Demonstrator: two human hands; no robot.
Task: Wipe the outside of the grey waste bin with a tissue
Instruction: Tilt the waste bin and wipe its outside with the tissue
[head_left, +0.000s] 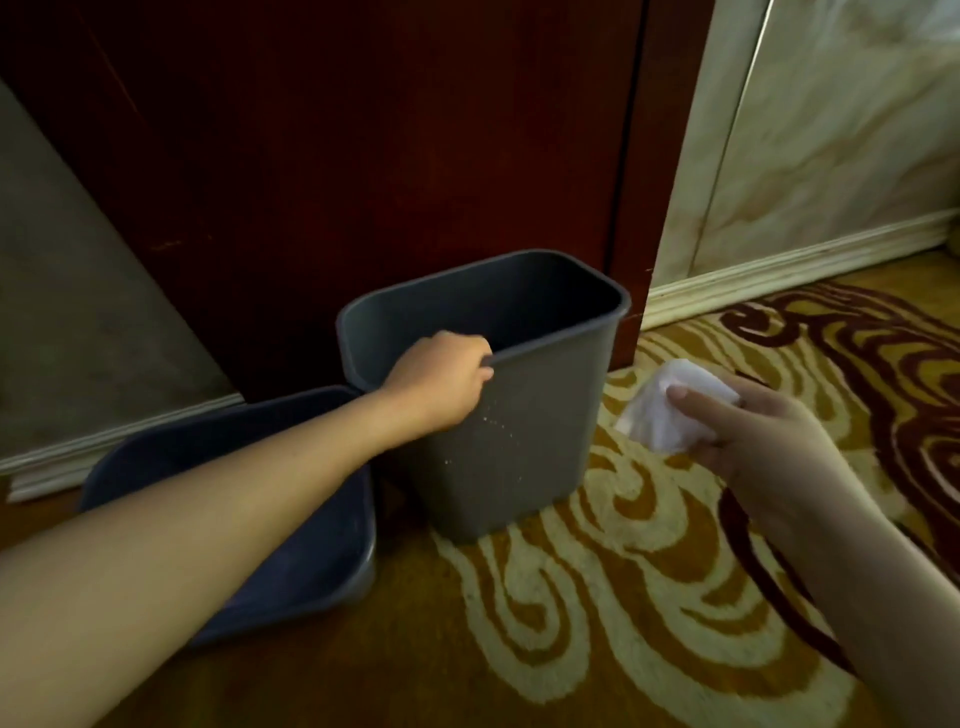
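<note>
The grey waste bin (524, 431) stands upright on the patterned carpet, its open top facing up and nothing visible inside. Small pale specks dot its near wall. My left hand (441, 382) is closed over the bin's near rim at its left corner. To the right of the bin, a hand's width from its side, my right hand (753, 441) holds a crumpled white tissue (665, 410) pinched between thumb and fingers. The tissue does not touch the bin.
A second bin, dark blue (291, 551), stands at the left, touching the grey one and partly hidden by my left forearm. A dark red wooden panel (363, 156) rises right behind both. A marbled wall with a cream skirting board (789, 260) runs at the right.
</note>
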